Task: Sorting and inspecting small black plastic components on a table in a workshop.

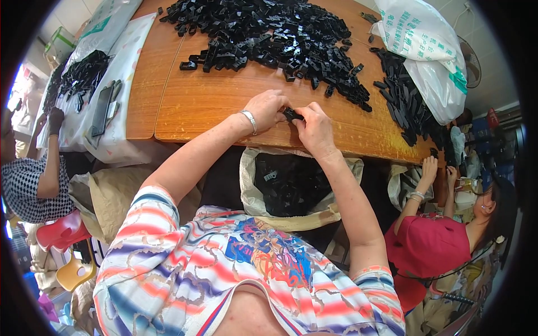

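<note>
Over the front edge of the wooden table, my left hand (269,108) and my right hand (315,129) meet around a small black plastic part (291,115). Fingertips of both hands pinch it, one at each end, and hide much of its shape. Beyond them lies a large heap of small black plastic parts (269,39). Just below my hands, an open whitish woven sack (247,185) holds many black parts.
At the right, a co-worker's hands (429,167) work by a pile of long black parts (400,98). White plastic bags (428,39) lean behind that pile. Another person (42,185) sits at the left beside a covered table (131,61) bearing black strips and a phone-like slab (102,109).
</note>
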Available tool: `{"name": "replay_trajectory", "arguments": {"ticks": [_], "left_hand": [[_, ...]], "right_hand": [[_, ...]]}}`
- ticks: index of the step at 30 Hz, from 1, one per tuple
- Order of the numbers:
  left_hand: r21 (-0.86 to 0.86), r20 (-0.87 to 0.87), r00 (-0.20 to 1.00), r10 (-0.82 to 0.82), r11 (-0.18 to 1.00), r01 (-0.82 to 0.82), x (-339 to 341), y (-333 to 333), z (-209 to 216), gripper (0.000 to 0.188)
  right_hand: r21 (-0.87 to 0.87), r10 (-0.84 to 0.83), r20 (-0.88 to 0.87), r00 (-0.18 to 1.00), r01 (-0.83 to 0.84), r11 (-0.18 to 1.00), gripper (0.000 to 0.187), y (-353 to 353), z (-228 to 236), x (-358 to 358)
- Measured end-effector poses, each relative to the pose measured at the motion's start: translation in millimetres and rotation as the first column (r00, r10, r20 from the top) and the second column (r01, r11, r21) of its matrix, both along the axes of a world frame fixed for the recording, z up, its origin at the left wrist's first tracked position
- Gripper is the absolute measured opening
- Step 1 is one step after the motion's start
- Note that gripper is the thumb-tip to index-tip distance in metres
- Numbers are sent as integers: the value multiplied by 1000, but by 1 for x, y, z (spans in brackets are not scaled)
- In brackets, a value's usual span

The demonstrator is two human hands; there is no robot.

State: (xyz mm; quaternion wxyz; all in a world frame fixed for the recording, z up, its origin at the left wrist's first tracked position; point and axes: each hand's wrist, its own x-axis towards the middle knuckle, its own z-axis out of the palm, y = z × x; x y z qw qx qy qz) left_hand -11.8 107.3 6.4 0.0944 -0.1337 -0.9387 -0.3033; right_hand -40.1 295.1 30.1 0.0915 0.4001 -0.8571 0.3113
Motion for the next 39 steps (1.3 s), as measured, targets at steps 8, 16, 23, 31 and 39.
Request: {"name": "replay_trajectory", "arguments": {"ticks": [8,16,23,31,39], "left_hand": [[56,93,995,26,998,-31,-2,4,4,22],[76,47,995,-93,993,89,-28,-22,12,37],[-439,-289,953,-92,898,-46,-75,-23,7,32],[-171,-360,929,-88,985,27,-66,-18,12,23],[639,-39,990,133,766,-78,-15,4,-11,23]], "right_hand": [[280,51,-324,945,44,959,27,3,-15,15],[209,52,138,989,-81,974,23,43,17,64],[115,-82,-4,997,82,990,16,43,24,-5],[180,-369,-84,926,378,908,29,-21,0,-94],[59,-245,452,858,245,968,17,0,7,-69]]}}
